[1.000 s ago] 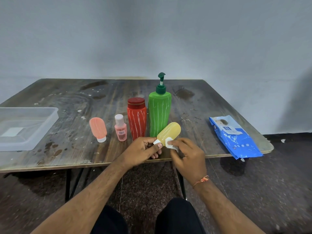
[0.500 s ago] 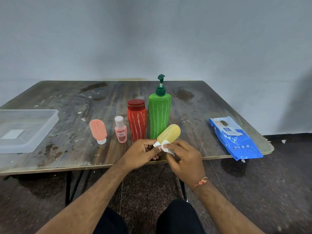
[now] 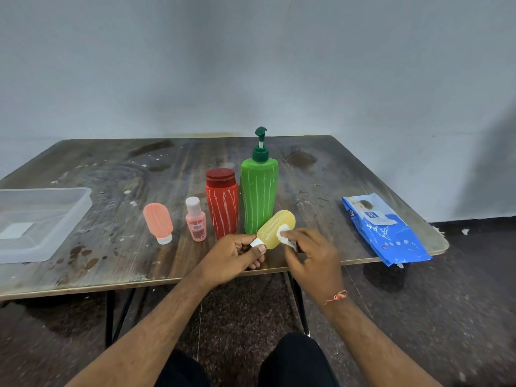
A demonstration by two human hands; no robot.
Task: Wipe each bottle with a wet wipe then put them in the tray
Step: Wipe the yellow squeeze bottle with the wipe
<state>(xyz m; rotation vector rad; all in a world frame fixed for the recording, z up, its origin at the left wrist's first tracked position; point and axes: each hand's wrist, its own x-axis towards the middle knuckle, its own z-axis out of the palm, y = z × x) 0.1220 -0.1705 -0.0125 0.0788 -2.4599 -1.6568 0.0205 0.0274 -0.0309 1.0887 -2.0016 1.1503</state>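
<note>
Above the table edge, the left hand grips the yellow bottle by its cap end. The right hand pinches the wipe against it. Rotate the bottle; cover every side.

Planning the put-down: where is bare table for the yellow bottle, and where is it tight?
Free: table between green pump bottle and wipes pack; also between tray and peach tube. Crowded: the bottle row, with red bottle beside the green one.

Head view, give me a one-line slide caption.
Left hand holds a yellow bottle by its cap while right hand wipes it.
</note>
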